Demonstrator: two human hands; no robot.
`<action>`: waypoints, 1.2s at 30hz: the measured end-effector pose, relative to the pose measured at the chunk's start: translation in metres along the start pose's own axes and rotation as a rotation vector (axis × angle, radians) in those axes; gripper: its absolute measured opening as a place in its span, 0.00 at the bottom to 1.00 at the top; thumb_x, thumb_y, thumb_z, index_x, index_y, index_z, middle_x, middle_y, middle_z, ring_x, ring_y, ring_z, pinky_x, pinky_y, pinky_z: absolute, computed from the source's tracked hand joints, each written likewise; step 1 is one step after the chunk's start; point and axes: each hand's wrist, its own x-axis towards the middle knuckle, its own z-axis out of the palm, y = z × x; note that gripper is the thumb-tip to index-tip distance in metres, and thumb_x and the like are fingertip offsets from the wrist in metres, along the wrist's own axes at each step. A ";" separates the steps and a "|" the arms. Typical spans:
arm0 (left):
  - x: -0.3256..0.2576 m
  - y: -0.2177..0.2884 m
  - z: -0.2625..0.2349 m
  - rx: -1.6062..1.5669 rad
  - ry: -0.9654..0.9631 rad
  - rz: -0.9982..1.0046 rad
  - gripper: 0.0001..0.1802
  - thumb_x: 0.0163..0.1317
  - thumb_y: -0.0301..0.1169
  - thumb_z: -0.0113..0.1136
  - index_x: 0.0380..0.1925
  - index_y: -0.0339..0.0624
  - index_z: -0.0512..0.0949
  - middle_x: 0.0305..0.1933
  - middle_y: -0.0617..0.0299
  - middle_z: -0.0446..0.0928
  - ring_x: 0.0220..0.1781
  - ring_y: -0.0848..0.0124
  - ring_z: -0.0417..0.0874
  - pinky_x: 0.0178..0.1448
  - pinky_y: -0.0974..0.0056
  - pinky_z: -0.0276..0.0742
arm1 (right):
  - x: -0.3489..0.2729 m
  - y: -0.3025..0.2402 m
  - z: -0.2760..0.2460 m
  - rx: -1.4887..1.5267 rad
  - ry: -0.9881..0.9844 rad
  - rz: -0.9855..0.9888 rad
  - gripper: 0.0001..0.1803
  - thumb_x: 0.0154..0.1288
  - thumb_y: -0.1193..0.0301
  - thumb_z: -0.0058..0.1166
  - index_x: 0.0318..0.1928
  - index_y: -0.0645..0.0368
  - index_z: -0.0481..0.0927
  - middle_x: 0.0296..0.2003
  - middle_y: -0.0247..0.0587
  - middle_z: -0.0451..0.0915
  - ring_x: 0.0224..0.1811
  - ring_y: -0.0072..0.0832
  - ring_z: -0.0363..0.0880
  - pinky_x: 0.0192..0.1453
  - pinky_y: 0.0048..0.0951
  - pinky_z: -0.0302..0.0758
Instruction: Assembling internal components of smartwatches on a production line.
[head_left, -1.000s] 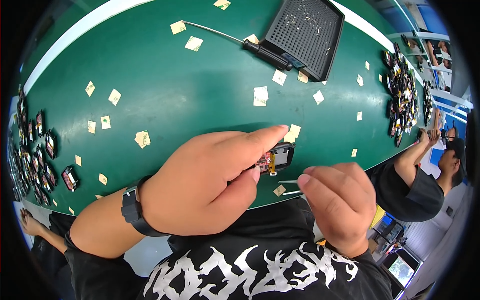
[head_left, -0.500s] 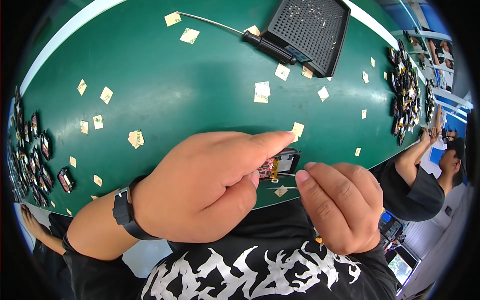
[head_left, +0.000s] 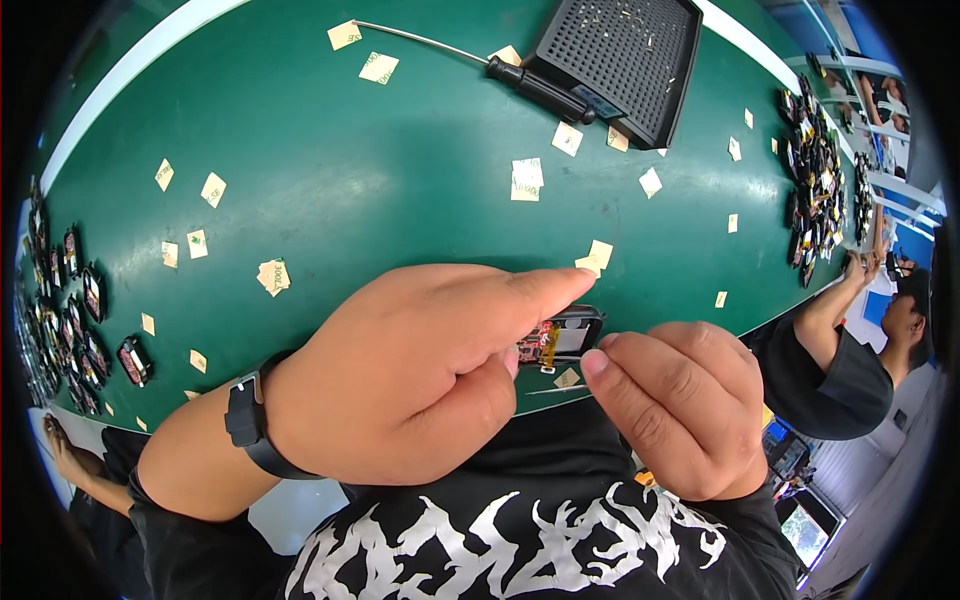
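My left hand (head_left: 410,375) holds a small black electronic part (head_left: 568,332) with a red and yellow board showing, just above the near edge of the green table (head_left: 350,190). The forefinger stretches over its top. My right hand (head_left: 680,405) is closed beside it on the right, pinching thin metal tweezers (head_left: 552,390) whose tip pokes out to the left under the part. A small tan sticker (head_left: 567,378) lies just below the part. A black band sits on my left wrist.
Tan paper stickers (head_left: 272,275) are scattered over the table. A black perforated tray (head_left: 622,55) and a long screwdriver (head_left: 500,65) lie at the far side. Rows of small black parts line the left edge (head_left: 60,320) and right edge (head_left: 815,190). Another person (head_left: 850,340) sits at right.
Both hands have stayed together at the near table edge; my left forefinger has reached a little further right over the part, and the view has shifted slightly.
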 end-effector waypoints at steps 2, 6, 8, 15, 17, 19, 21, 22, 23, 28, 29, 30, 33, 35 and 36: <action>0.001 -0.001 -0.001 -0.007 -0.016 -0.008 0.32 0.60 0.16 0.50 0.68 0.34 0.74 0.31 0.60 0.80 0.28 0.70 0.80 0.35 0.65 0.76 | -0.001 0.000 0.000 0.002 -0.004 -0.013 0.17 0.44 0.76 0.63 0.38 0.71 0.86 0.33 0.46 0.82 0.30 0.30 0.78 0.25 0.26 0.72; 0.001 -0.003 -0.003 -0.051 -0.053 -0.032 0.32 0.60 0.16 0.50 0.68 0.35 0.75 0.32 0.60 0.80 0.28 0.71 0.80 0.34 0.66 0.75 | -0.001 -0.002 0.000 -0.038 0.010 -0.050 0.15 0.45 0.76 0.63 0.37 0.70 0.86 0.34 0.45 0.83 0.30 0.30 0.78 0.25 0.26 0.71; 0.002 -0.006 -0.002 -0.069 -0.044 -0.023 0.32 0.60 0.16 0.50 0.67 0.36 0.76 0.31 0.60 0.80 0.26 0.72 0.79 0.32 0.67 0.74 | 0.000 -0.003 -0.001 -0.062 0.014 -0.052 0.14 0.46 0.77 0.64 0.36 0.70 0.86 0.34 0.44 0.83 0.30 0.30 0.78 0.24 0.25 0.70; 0.004 0.006 -0.002 0.027 -0.033 -0.077 0.26 0.65 0.18 0.56 0.64 0.35 0.78 0.27 0.63 0.79 0.24 0.76 0.78 0.29 0.69 0.70 | 0.000 -0.005 0.000 -0.099 0.022 -0.051 0.12 0.49 0.78 0.66 0.36 0.69 0.86 0.35 0.46 0.83 0.30 0.30 0.78 0.24 0.25 0.69; 0.002 0.006 0.001 0.031 0.014 -0.115 0.22 0.68 0.20 0.58 0.62 0.35 0.79 0.25 0.65 0.79 0.24 0.77 0.78 0.29 0.70 0.70 | -0.001 -0.007 -0.004 -0.118 0.016 -0.046 0.13 0.48 0.78 0.66 0.37 0.70 0.86 0.35 0.46 0.83 0.29 0.31 0.78 0.24 0.26 0.70; 0.001 0.006 0.002 0.031 0.025 -0.121 0.21 0.69 0.20 0.57 0.62 0.35 0.79 0.25 0.65 0.79 0.23 0.78 0.78 0.29 0.71 0.70 | -0.004 -0.012 -0.013 -0.197 0.006 0.047 0.16 0.46 0.78 0.66 0.39 0.70 0.86 0.37 0.49 0.83 0.29 0.32 0.79 0.24 0.27 0.71; 0.001 0.008 0.002 0.033 0.035 -0.131 0.20 0.70 0.20 0.56 0.62 0.35 0.79 0.25 0.65 0.79 0.23 0.78 0.79 0.29 0.71 0.71 | -0.005 -0.017 -0.015 -0.180 0.016 0.082 0.17 0.45 0.78 0.66 0.39 0.71 0.86 0.36 0.50 0.84 0.28 0.32 0.79 0.24 0.27 0.72; 0.001 0.009 0.002 0.044 0.031 -0.157 0.20 0.70 0.20 0.56 0.62 0.34 0.79 0.26 0.65 0.79 0.23 0.79 0.78 0.29 0.72 0.71 | -0.005 -0.020 -0.014 -0.141 0.033 0.119 0.18 0.42 0.82 0.67 0.39 0.72 0.86 0.34 0.51 0.84 0.27 0.34 0.81 0.25 0.28 0.75; 0.000 0.010 0.002 0.055 0.028 -0.184 0.20 0.71 0.20 0.56 0.62 0.34 0.79 0.26 0.65 0.79 0.24 0.79 0.78 0.29 0.73 0.71 | -0.005 -0.022 -0.013 -0.101 0.050 0.157 0.20 0.39 0.87 0.67 0.40 0.73 0.85 0.33 0.52 0.84 0.27 0.37 0.83 0.27 0.29 0.78; 0.000 0.012 0.003 -0.095 0.060 -0.302 0.22 0.70 0.19 0.54 0.64 0.32 0.77 0.27 0.65 0.79 0.24 0.81 0.77 0.29 0.74 0.71 | -0.001 -0.029 -0.005 -0.119 0.084 0.178 0.19 0.39 0.86 0.68 0.38 0.73 0.85 0.30 0.51 0.83 0.25 0.35 0.82 0.25 0.27 0.77; 0.000 0.012 0.003 -0.139 0.067 -0.326 0.24 0.69 0.18 0.52 0.65 0.32 0.77 0.28 0.65 0.79 0.24 0.81 0.77 0.29 0.74 0.71 | 0.001 -0.030 -0.004 -0.128 0.085 0.185 0.19 0.39 0.86 0.69 0.38 0.72 0.85 0.30 0.51 0.83 0.25 0.35 0.82 0.25 0.27 0.77; -0.001 0.012 0.001 -0.138 0.068 -0.326 0.24 0.69 0.18 0.52 0.65 0.32 0.77 0.28 0.65 0.79 0.24 0.81 0.77 0.29 0.74 0.71 | 0.002 -0.030 -0.003 -0.135 0.087 0.189 0.18 0.38 0.85 0.69 0.37 0.72 0.86 0.30 0.51 0.84 0.25 0.35 0.82 0.25 0.27 0.77; -0.001 0.011 -0.003 -0.181 0.030 -0.302 0.28 0.65 0.16 0.49 0.67 0.32 0.75 0.26 0.66 0.78 0.25 0.82 0.77 0.29 0.75 0.70 | 0.004 -0.031 0.000 -0.155 0.107 0.174 0.18 0.38 0.84 0.69 0.37 0.72 0.86 0.30 0.50 0.84 0.25 0.35 0.81 0.25 0.27 0.76; 0.002 0.012 -0.005 -0.172 -0.007 -0.329 0.30 0.62 0.16 0.47 0.67 0.33 0.75 0.25 0.67 0.77 0.24 0.82 0.77 0.29 0.76 0.69 | 0.012 -0.035 0.002 -0.180 0.073 0.209 0.18 0.39 0.83 0.69 0.37 0.72 0.86 0.30 0.50 0.84 0.25 0.35 0.81 0.25 0.26 0.75; 0.001 0.013 -0.004 -0.170 -0.004 -0.330 0.30 0.62 0.16 0.47 0.67 0.33 0.75 0.25 0.67 0.77 0.24 0.82 0.77 0.29 0.76 0.69 | 0.015 -0.037 0.001 -0.202 0.044 0.240 0.18 0.39 0.82 0.69 0.37 0.72 0.86 0.31 0.50 0.84 0.26 0.34 0.81 0.25 0.26 0.75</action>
